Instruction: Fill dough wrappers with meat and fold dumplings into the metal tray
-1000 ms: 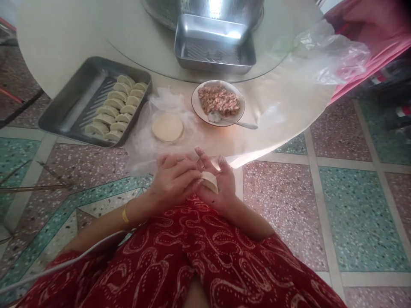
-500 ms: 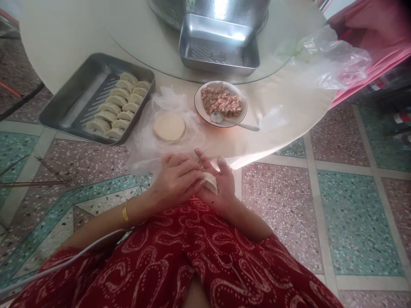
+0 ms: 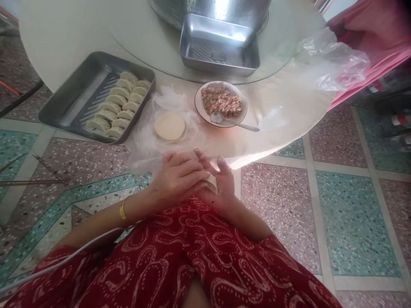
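Above my lap, both hands are together around a pale dumpling [image 3: 212,182], of which only a small part shows. My left hand [image 3: 180,173], with a yellow band at the wrist, has its fingers curled over the dumpling and hides much of it. My right hand [image 3: 221,188] cups the dumpling from the other side, its thumb and a floury fingertip raised. Just beyond the hands lies a round stack of dough wrappers [image 3: 169,126] on a thin plastic bag [image 3: 144,147]. A bowl [image 3: 198,105] of minced filling [image 3: 221,101] stands to its right, with a spoon [image 3: 242,125] resting in it.
On the left of the table sits a grey tray [image 3: 64,111] with rows of folded dumplings [image 3: 117,100]. Another metal tray [image 3: 220,64] and a perforated steel pot [image 3: 212,8] stand on the glass turntable. A clear plastic bag [image 3: 340,64] lies at the right edge.
My left hand's fingers have shifted slightly right and now cover more of the dumpling. My right hand stays almost in place.
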The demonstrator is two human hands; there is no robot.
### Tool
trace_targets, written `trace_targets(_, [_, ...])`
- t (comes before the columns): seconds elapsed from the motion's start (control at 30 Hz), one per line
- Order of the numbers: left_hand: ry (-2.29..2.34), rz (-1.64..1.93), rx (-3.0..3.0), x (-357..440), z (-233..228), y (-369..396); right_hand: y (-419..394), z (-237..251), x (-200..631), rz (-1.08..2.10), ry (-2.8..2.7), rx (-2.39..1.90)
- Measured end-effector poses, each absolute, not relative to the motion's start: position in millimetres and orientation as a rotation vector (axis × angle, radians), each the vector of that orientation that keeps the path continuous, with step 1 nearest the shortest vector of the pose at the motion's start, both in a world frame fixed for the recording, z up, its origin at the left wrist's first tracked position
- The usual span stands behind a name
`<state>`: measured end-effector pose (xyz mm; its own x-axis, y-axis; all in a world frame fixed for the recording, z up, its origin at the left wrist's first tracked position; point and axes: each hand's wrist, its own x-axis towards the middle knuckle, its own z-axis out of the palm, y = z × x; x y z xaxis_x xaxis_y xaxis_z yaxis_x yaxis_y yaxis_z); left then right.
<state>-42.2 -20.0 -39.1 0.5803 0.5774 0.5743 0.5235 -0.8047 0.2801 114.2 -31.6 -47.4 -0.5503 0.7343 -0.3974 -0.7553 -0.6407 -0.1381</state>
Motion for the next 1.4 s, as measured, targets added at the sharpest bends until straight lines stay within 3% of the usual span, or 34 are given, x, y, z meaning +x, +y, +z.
trace_targets(0.53, [1.255, 1.118, 2.662, -46, -44, -29, -30, -45, 108, 2.116, -0.017, -0.630])
trace_targets(1.4, [1.315, 1.096, 2.692, -53, -45, -35, -29, -45, 109, 2.101, -0.031, -0.589])
